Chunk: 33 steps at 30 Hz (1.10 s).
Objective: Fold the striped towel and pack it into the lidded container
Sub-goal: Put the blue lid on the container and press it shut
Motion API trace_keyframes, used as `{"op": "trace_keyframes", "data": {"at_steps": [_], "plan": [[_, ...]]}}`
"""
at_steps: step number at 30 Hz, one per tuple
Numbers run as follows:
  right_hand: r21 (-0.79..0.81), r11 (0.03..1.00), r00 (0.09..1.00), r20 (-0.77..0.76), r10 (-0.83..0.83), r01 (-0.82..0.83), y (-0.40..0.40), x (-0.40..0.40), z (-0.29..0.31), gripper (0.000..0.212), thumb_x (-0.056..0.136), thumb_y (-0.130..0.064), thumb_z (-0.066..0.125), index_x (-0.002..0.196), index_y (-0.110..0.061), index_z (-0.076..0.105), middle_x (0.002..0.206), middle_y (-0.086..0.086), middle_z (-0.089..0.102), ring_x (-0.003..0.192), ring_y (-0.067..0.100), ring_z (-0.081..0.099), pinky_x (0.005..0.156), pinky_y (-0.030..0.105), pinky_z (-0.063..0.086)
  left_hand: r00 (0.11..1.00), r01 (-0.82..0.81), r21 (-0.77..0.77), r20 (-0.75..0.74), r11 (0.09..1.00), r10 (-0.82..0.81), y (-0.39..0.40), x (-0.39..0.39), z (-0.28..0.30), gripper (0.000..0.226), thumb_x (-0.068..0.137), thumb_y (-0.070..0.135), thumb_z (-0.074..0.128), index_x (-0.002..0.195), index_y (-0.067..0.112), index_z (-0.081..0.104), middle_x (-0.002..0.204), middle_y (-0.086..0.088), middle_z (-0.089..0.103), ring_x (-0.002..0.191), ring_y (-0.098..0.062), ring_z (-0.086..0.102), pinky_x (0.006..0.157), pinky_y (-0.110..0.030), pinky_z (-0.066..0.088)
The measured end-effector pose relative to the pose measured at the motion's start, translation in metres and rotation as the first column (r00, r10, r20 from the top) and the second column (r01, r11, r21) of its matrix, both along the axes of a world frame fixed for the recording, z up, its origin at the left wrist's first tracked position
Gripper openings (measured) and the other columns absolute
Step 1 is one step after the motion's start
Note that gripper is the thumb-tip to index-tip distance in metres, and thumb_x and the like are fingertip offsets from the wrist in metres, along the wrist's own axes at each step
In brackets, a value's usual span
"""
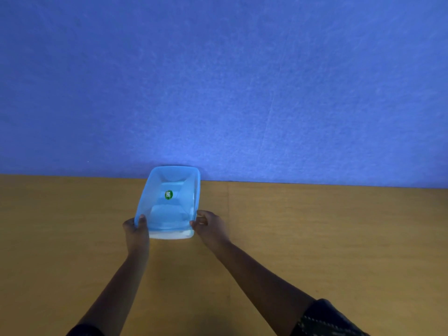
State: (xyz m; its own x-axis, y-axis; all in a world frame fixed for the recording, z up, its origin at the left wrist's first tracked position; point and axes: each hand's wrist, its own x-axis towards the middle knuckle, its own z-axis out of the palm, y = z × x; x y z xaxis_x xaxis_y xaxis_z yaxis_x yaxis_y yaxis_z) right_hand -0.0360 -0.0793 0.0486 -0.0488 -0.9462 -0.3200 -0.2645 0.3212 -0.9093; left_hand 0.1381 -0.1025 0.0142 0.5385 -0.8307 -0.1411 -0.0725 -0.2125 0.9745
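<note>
Dark patterned sleeve [324, 318] at near right. Both forearms stretched forward over the desk [315, 226]. Left hand [135, 230] and right hand [210, 224] grip the near corners of the blue lid [169, 197], on the pale container [171, 235]. Long axis runs toward the desk's far edge, by the blue wall [218, 81]. Contents unclear.

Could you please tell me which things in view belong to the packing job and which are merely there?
Job:
- translucent blue plastic lid
- white container base
- left hand, right hand, both gripping the lid

Merely there:
- wooden table
- blue felt wall
</note>
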Motion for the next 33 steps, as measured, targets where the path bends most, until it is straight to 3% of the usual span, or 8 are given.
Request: {"op": "trace_keyframes", "data": {"at_steps": [2, 4, 8, 15, 19, 23, 28, 33], "plan": [[0.005, 1.0, 1.0, 0.004, 0.025, -0.025, -0.001, 0.0012, -0.001, 0.047, 0.088, -0.016, 0.061, 0.132, -0.008, 0.048, 0.126, 0.011, 0.06, 0.104, 0.013, 0.059, 0.048, -0.005, 0.035, 1.0, -0.025, 0.03, -0.004, 0.999, 0.026, -0.0015, -0.0003, -0.0003, 0.033, 0.096, 0.015, 0.042, 0.107, -0.016, 0.045, 0.11, -0.042, 0.052, 0.105, -0.053, 0.051, 0.088, -0.058, 0.043], [0.004, 0.999, 0.999, -0.008, 0.053, -0.053, -0.0006, 0.0026, -0.0012, 0.049, 0.087, -0.013, 0.061, 0.134, -0.009, 0.046, 0.129, 0.011, 0.058, 0.104, 0.016, 0.061, 0.052, -0.003, 0.039, 0.999, -0.035, 0.04, -0.01, 0.999, 0.035, -0.0024, -0.0019, 0.0014, 0.035, 0.096, 0.017, 0.041, 0.114, -0.013, 0.044, 0.119, -0.04, 0.05, 0.111, -0.049, 0.05, 0.092, -0.054, 0.042], [-0.014, 0.995, 0.995, -0.026, 0.095, -0.095, 0.0018, 0.0051, 0.0006, 0.053, 0.086, -0.012, 0.061, 0.136, -0.011, 0.044, 0.131, 0.01, 0.056, 0.105, 0.018, 0.062, 0.076, 0.018, 0.044, 0.998, -0.062, 0.04, -0.031, 0.997, 0.063, -0.0059, -0.0036, 0.0022, 0.035, 0.097, 0.019, 0.04, 0.121, -0.006, 0.039, 0.125, -0.031, 0.049, 0.114, -0.042, 0.049, 0.094, -0.047, 0.04], [-0.046, 0.994, 0.994, -0.043, 0.099, -0.101, -0.0012, 0.0055, 0.0, 0.053, 0.083, -0.008, 0.062, 0.134, -0.012, 0.047, 0.127, 0.009, 0.06, 0.101, 0.02, 0.064, 0.055, 0.001, 0.04, 0.999, -0.045, 0.028, 0.001, 0.999, 0.045, -0.0066, -0.0037, 0.0013, 0.035, 0.097, 0.018, 0.04, 0.119, -0.009, 0.039, 0.123, -0.034, 0.048, 0.113, -0.043, 0.049, 0.093, -0.047, 0.04], [-0.042, 0.993, 0.993, -0.044, 0.107, -0.109, -0.0028, 0.0058, 0.0008, 0.053, 0.082, -0.008, 0.062, 0.133, -0.015, 0.049, 0.126, 0.006, 0.061, 0.094, 0.013, 0.063, 0.061, 0.008, 0.043, 0.999, -0.026, -0.002, 0.027, 1.0, 0.026, -0.0065, -0.0044, 0.0015, 0.035, 0.097, 0.016, 0.04, 0.119, -0.011, 0.039, 0.123, -0.034, 0.048, 0.113, -0.043, 0.049, 0.092, -0.047, 0.041], [-0.047, 0.992, 0.992, -0.051, 0.115, -0.117, -0.0051, 0.0063, 0.0013, 0.053, 0.082, -0.008, 0.062, 0.133, -0.016, 0.049, 0.126, 0.005, 0.061, 0.089, 0.008, 0.061, 0.052, -0.004, 0.038, 0.999, -0.019, -0.003, 0.028, 1.0, 0.019, -0.0082, -0.0041, 0.0017, 0.036, 0.097, 0.019, 0.04, 0.12, -0.008, 0.038, 0.117, -0.031, 0.049, 0.112, -0.042, 0.049, 0.09, -0.046, 0.041], [-0.056, 0.991, 0.99, -0.07, 0.122, -0.125, -0.0069, 0.006, 0.0027, 0.052, 0.083, -0.007, 0.06, 0.133, -0.015, 0.048, 0.127, 0.005, 0.06, 0.1, 0.017, 0.064, 0.066, 0.013, 0.043, 0.999, -0.004, 0.001, 0.044, 1.0, 0.004, -0.0093, -0.0045, 0.0024, 0.036, 0.098, 0.02, 0.039, 0.121, -0.008, 0.037, 0.123, -0.033, 0.048, 0.112, -0.042, 0.049, 0.09, -0.045, 0.04], [-0.077, 0.988, 0.988, -0.087, 0.128, -0.135, -0.0069, 0.0054, 0.0015, 0.051, 0.082, -0.005, 0.059, 0.131, -0.017, 0.051, 0.126, 0.004, 0.061, 0.1, 0.018, 0.064, 0.064, 0.013, 0.044, 0.999, 0.017, 0.007, 0.047, 1.0, -0.018, -0.0069, -0.0059, 0.0049, 0.037, 0.098, 0.019, 0.039, 0.121, -0.009, 0.036, 0.123, -0.033, 0.047, 0.112, -0.043, 0.05, 0.091, -0.048, 0.042]]}}
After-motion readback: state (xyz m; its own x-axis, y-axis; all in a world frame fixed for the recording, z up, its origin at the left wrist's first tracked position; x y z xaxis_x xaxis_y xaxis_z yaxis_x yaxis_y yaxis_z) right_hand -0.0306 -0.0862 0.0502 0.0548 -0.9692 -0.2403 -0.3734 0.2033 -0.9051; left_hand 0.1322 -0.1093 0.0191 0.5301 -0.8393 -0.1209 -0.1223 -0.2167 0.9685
